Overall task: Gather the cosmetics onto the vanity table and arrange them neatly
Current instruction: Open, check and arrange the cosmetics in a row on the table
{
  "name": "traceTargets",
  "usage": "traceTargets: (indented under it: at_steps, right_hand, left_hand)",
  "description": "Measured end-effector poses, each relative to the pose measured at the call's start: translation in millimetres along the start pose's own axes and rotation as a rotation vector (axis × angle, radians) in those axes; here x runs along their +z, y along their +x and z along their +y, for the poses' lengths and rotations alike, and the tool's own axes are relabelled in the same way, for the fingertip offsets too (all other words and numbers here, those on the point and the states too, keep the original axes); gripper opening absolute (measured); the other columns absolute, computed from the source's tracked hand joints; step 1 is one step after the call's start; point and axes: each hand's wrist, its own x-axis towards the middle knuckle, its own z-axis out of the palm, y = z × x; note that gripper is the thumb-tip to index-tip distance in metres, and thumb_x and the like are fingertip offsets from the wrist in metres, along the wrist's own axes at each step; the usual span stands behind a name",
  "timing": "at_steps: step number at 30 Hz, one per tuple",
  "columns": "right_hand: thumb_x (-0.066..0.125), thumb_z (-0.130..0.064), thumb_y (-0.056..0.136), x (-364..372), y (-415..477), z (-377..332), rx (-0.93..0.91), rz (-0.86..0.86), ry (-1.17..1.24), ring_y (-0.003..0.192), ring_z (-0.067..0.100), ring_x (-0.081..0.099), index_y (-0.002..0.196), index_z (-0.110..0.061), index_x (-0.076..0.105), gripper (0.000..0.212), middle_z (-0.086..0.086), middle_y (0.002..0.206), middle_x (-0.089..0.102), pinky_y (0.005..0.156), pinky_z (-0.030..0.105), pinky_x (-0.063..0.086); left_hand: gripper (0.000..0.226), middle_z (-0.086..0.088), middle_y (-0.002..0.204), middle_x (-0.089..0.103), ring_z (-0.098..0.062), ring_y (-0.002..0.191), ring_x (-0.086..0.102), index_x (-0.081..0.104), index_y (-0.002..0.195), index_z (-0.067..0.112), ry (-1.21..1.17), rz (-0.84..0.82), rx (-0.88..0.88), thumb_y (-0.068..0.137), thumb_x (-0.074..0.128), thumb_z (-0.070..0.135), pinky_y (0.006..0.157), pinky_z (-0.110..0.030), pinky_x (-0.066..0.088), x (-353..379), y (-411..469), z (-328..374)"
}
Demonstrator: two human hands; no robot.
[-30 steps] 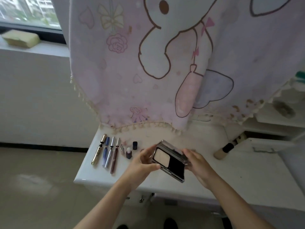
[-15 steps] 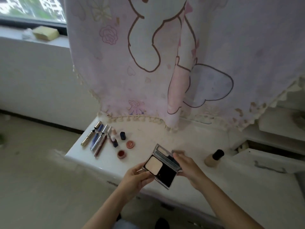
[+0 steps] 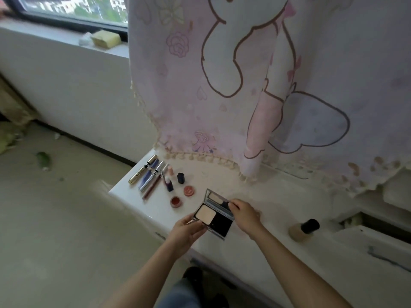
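Observation:
An open powder compact [image 3: 214,216] with a pale pan and a mirrored lid is held just above the white vanity table [image 3: 278,203]. My left hand [image 3: 185,230] grips its near left corner and my right hand [image 3: 245,213] holds the lid's right edge. On the table's left end lie several pens and tubes [image 3: 148,174] side by side, a small dark bottle [image 3: 169,185], a dark lipstick [image 3: 181,177] and two round red pots [image 3: 189,190] [image 3: 176,201]. A foundation bottle [image 3: 303,228] with a black cap lies on its side to the right.
A pink cartoon-print cloth [image 3: 255,85] hangs over the back of the table. A window sill [image 3: 66,38] with a yellow sponge [image 3: 106,38] is at the upper left. Bare floor [image 3: 55,218] is to the left; a gap in the tabletop [image 3: 378,223] is at the right.
The view has swung left and down, so the table sits further right in frame. Both hands still hold the open compact, now lower and closer to the table's front edge.

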Motion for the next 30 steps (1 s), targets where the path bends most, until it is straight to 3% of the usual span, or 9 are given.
traceTargets:
  at_steps: [5,7,9,12,17,20,24,27,30]
  right_hand:
    - [0.037,-0.018,0.098,5.2,20.5,2.8,0.024,-0.013,-0.073,0.108,0.026,0.055,0.114,-0.004,0.057,0.03,0.014,0.118,0.061,0.072,0.022,0.03]
    - [0.037,-0.018,0.098,7.4,26.7,3.7,0.034,-0.012,-0.087,0.108,0.027,0.055,0.114,-0.004,0.058,0.029,0.015,0.118,0.061,0.072,0.023,0.031]
    - [0.038,-0.018,0.098,10.4,32.9,5.2,0.045,-0.003,-0.089,0.108,0.028,0.055,0.112,-0.003,0.058,0.029,0.015,0.118,0.062,0.073,0.025,0.033]
    - [0.037,-0.017,0.098,16.7,40.4,2.2,0.041,-0.004,-0.098,0.109,0.028,0.055,0.114,-0.002,0.058,0.03,0.016,0.119,0.061,0.078,0.028,0.037]
    - [0.036,-0.017,0.098,24.3,50.8,-2.6,0.038,-0.028,-0.123,0.11,0.027,0.055,0.116,-0.002,0.057,0.031,0.015,0.12,0.061,0.081,0.028,0.039]
    - [0.037,-0.016,0.097,27.4,54.7,-1.6,0.047,-0.037,-0.104,0.107,0.027,0.056,0.113,-0.002,0.058,0.03,0.016,0.116,0.062,0.076,0.026,0.037]
    - [0.037,-0.016,0.098,28.0,57.4,-0.9,0.04,-0.039,-0.099,0.105,0.027,0.056,0.112,-0.001,0.058,0.029,0.016,0.114,0.062,0.077,0.027,0.038]
    - [0.038,-0.015,0.097,28.0,57.5,0.6,0.038,-0.025,-0.097,0.105,0.028,0.056,0.112,0.0,0.058,0.029,0.017,0.114,0.062,0.084,0.031,0.042]
    - [0.039,-0.015,0.097,28.1,57.5,2.5,0.031,-0.018,-0.098,0.107,0.027,0.055,0.113,0.0,0.058,0.029,0.016,0.116,0.062,0.085,0.03,0.042]
  left_hand:
    - [0.028,-0.014,0.085,0.065,-0.018,0.075,0.065,0.054,0.113,-0.009,0.324,0.129,0.005,0.084,0.054,-0.007,0.063,-0.018,0.056,5.2,23.8,4.2]
    - [0.036,-0.009,0.079,0.063,-0.014,0.068,0.062,0.05,0.118,0.001,0.458,0.177,0.01,0.083,0.058,-0.004,0.059,-0.016,0.053,5.0,26.4,8.0]
    - [0.054,-0.009,0.083,0.062,-0.014,0.07,0.059,0.041,0.131,0.0,0.629,0.198,0.024,0.082,0.061,0.0,0.061,-0.017,0.049,-0.3,32.0,10.4]
    - [0.054,-0.008,0.095,0.059,-0.017,0.081,0.056,0.042,0.132,0.0,0.87,0.224,0.058,0.082,0.062,0.004,0.069,-0.022,0.045,-7.3,36.7,12.0]
    - [0.025,-0.002,0.088,0.053,-0.017,0.086,0.05,0.057,0.103,0.017,1.064,0.239,0.152,0.082,0.056,0.004,0.074,-0.023,0.037,-9.8,37.6,14.9]
    - [0.027,-0.002,0.08,0.053,-0.021,0.08,0.052,0.044,0.074,0.029,1.156,0.272,0.198,0.082,0.052,0.004,0.07,-0.027,0.04,-13.2,41.5,11.5]
    - [0.007,-0.004,0.082,0.06,-0.02,0.077,0.055,0.059,0.085,0.014,1.201,0.325,0.274,0.08,0.054,0.015,0.067,-0.033,0.046,-18.8,45.0,8.1]
    - [0.019,-0.003,0.097,0.062,-0.02,0.094,0.054,0.063,0.097,0.019,1.302,0.331,0.328,0.081,0.057,0.026,0.076,-0.034,0.049,-22.7,46.8,4.8]
    - [0.037,-0.002,0.118,0.054,-0.022,0.111,0.045,0.058,0.117,0.018,1.48,0.358,0.399,0.085,0.058,0.035,0.088,-0.029,0.038,-26.1,48.6,-0.7]
